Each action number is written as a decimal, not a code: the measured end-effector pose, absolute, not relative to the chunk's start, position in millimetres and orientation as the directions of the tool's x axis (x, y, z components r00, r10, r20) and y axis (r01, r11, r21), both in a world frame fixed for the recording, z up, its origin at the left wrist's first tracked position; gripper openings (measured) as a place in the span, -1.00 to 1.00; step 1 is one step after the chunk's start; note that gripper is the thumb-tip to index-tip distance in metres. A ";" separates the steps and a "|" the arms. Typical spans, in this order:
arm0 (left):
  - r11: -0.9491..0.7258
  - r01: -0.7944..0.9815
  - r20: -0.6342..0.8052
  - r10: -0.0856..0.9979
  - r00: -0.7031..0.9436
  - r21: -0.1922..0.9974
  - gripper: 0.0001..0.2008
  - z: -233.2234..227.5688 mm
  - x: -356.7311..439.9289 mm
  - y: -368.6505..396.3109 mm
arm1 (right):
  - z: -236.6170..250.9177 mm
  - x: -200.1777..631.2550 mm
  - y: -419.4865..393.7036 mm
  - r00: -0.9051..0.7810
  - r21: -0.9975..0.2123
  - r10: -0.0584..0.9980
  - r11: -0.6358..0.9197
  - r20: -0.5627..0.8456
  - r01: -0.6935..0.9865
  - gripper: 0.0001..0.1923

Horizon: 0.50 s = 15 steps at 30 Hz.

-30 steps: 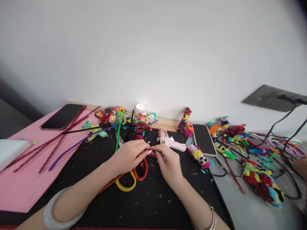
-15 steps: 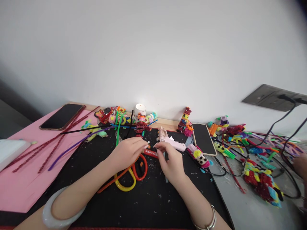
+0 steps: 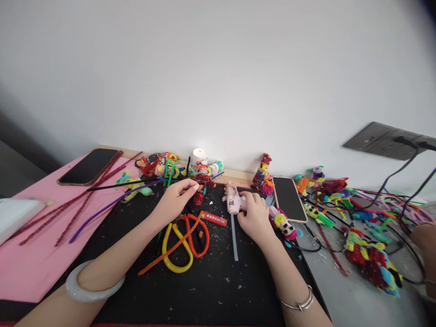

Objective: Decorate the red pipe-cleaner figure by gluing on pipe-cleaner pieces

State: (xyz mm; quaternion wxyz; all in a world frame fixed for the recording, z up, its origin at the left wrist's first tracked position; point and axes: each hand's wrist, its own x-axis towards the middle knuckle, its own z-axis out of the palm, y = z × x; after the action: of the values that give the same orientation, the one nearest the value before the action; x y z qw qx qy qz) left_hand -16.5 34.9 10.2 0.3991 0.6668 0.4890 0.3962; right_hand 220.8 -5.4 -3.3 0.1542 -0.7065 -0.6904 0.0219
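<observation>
1. Both hands have parted since the earlier pictures, where they met fingertip to fingertip over a small red piece at the middle of the black mat [image 3: 211,290]

2. That red strip [image 3: 214,219] now lies loose on the mat, between the two hands and touched by neither

3. The right hand [image 3: 255,219] has gone to the pink glue gun [image 3: 235,202] and lies over its handle, fingers curled about it; the gun rests on the mat and the clear glue stick [image 3: 234,236] trails from it toward the person

4. The left hand [image 3: 173,202] has reached up toward the far edge of the mat, fingers loosely bent and holding nothing that I can make out; its fingertips are just beside a red glitter figure [image 3: 200,186]

5. Judging by this, the pinching of the red piece is over and the glue gun is the thing in hand now

6. Below the left hand lie the yellow loop [image 3: 177,254], the red loop [image 3: 197,234] and an orange pipe cleaner [image 3: 170,250] crossing them

7. A phone [image 3: 289,198] lies just right of the right hand, another phone [image 3: 89,166] on the pink sheet [image 3: 30,263] far left

8. Finished figures and cables crowd the grey surface at right, where another person's hand [image 3: 424,236] shows at the edge
</observation>
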 end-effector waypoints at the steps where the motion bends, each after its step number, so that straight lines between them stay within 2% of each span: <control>1: -0.218 0.355 0.137 0.961 0.238 0.909 -0.74 10.3 -16.8 36.2 | -3.1 221.1 -5.3 0.048 -0.243 0.983 -0.004 0.176 0.970 -0.49; 4: -0.248 0.373 0.125 0.938 0.325 0.894 -0.73 8.8 -17.3 40.4 | -2.8 222.0 -4.4 0.066 -0.252 0.985 -0.023 0.160 0.967 -0.52; 9: -0.271 0.300 0.133 0.902 0.410 0.915 -0.76 5.4 -14.2 45.3 | -3.5 221.0 -2.8 0.085 -0.298 0.977 -0.023 0.197 0.954 -0.64; 12: -0.292 0.290 0.149 0.890 0.430 0.911 -0.78 4.6 -12.5 45.9 | -6.2 220.6 -1.1 0.076 -0.387 0.966 0.025 0.245 0.922 -0.70; 15: -0.319 0.287 0.177 0.887 0.427 0.903 -0.80 4.2 -11.1 46.0 | -8.4 221.7 1.3 0.097 -0.535 0.955 0.070 0.279 0.842 -0.71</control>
State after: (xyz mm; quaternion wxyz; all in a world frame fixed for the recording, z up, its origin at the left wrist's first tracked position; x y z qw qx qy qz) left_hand -11.1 46.0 4.2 0.4237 0.7307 0.4015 0.3541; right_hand 221.7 1.3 -8.4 0.3041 -0.6754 -0.6653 0.0930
